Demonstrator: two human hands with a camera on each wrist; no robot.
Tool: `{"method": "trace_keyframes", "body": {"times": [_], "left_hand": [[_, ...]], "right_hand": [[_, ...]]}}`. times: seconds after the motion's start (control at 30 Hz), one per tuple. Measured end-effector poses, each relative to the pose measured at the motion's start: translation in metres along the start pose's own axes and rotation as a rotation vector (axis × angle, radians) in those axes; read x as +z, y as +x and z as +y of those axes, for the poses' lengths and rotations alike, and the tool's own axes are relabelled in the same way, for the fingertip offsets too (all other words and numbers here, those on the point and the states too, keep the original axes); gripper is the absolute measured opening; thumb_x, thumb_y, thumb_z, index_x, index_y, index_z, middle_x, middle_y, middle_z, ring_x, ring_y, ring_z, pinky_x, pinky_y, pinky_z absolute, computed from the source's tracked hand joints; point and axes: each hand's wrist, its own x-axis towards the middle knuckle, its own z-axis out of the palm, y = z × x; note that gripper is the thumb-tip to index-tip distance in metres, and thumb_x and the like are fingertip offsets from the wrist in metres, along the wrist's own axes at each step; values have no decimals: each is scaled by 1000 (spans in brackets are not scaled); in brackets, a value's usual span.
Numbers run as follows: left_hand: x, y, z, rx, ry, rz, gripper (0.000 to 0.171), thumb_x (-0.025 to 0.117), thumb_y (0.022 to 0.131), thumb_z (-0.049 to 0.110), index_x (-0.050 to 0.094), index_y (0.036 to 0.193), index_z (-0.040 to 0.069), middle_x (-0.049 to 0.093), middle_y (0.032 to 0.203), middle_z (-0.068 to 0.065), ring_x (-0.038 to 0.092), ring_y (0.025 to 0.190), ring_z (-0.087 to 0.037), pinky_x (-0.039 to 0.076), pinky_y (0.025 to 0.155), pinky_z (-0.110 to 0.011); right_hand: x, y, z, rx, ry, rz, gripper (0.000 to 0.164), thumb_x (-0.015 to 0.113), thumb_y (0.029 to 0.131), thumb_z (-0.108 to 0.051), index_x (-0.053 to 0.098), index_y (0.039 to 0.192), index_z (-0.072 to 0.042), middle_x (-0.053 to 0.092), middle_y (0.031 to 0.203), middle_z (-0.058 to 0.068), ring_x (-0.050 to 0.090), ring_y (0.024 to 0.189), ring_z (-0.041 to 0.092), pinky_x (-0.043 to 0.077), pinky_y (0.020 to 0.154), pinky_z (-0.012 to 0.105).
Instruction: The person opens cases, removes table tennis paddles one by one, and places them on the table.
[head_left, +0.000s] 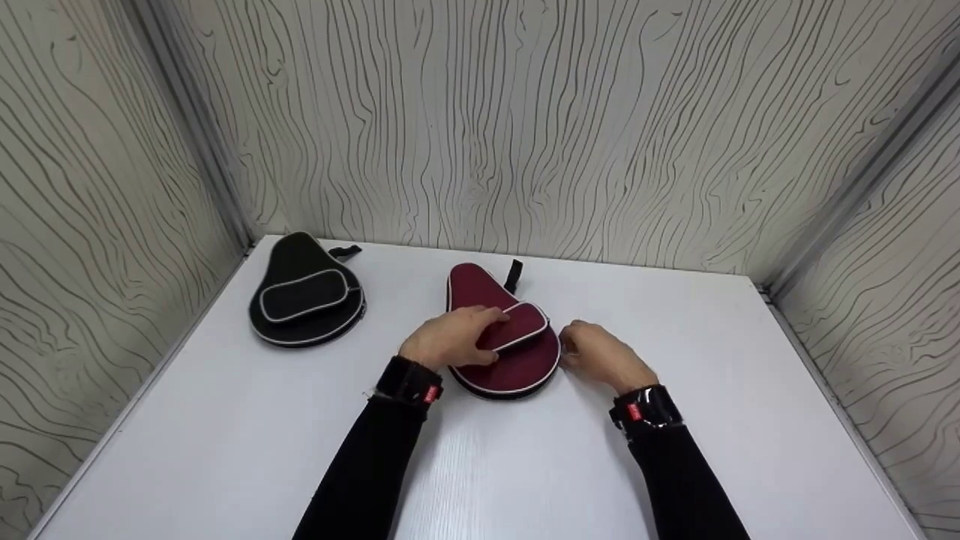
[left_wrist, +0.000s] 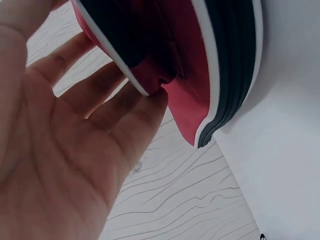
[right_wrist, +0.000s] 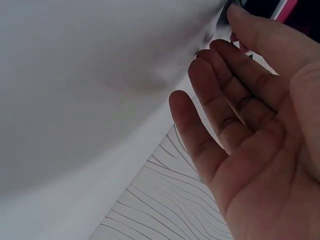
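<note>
A dark red table tennis paddle case (head_left: pixel 521 376) with white piping lies flat on the white table (head_left: pixel 480 472) in the head view. My left hand (head_left: pixel 454 336) grips its raised front pocket (head_left: pixel 526 322), thumb below and fingers over the top. In the left wrist view the fingertips press into the red fabric of the pocket (left_wrist: pixel 147 75), beside the dark zipper band (left_wrist: pixel 232 55). My right hand (head_left: pixel 600 354) is at the case's right edge. In the right wrist view its fingers (right_wrist: pixel 200 107) are loosely bent and apart, with the thumb tip right at the case's dark edge.
A black paddle case (head_left: pixel 300 259) of the same shape lies at the back left, its strap (head_left: pixel 345 252) pointing to the wall. A short black strap (head_left: pixel 514 275) sticks up behind the red case. Wood-patterned panels (head_left: pixel 480 127) enclose the table at the back and both sides.
</note>
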Motion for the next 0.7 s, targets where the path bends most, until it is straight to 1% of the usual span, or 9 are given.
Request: {"method": "trace_keyframes", "body": {"times": [0.07,0.17,0.3,0.43,0.57,0.7], "left_hand": [[0,1,0,10,1,-3,62,79,94,33,55,150,25,64,148,-4,60,139,-19,53,115,-41],[0,1,0,15,1,-3,61,80,94,32,55,149,25,64,147,-4,61,138,-18,53,115,-40],[0,1,-1,23,-5,-2,60,80,93,32,57,148,25,66,145,-3,62,135,-17,54,113,-39],[-1,0,-2,25,-23,-4,59,81,92,32,58,146,26,67,144,-2,63,133,-15,55,112,-39],[-2,0,-2,27,-35,-11,59,82,91,31,59,146,27,66,145,-1,62,134,-14,53,113,-38],[-2,-1,-3,33,-34,-12,59,82,91,32,59,145,27,66,145,0,61,136,-15,52,115,-38]], "right_hand": [[0,0,-1,-1,10,-6,7,75,91,-14,75,88,-8,68,87,1,61,80,13,56,77,37],[-1,1,-2,23,31,-28,7,73,90,-11,72,83,-10,66,82,0,59,76,12,54,73,35],[1,2,-3,92,90,-76,6,72,90,-11,70,85,-9,66,80,-1,58,75,13,52,73,34],[1,2,-5,142,136,-107,6,69,93,-12,71,88,-8,67,82,1,59,79,14,52,77,35],[0,0,-7,165,129,-113,7,66,94,-12,70,89,-9,67,84,1,59,81,15,52,78,36],[-1,-1,-8,159,108,-107,9,66,93,-11,68,84,-9,64,81,1,57,78,15,49,73,34]]}}
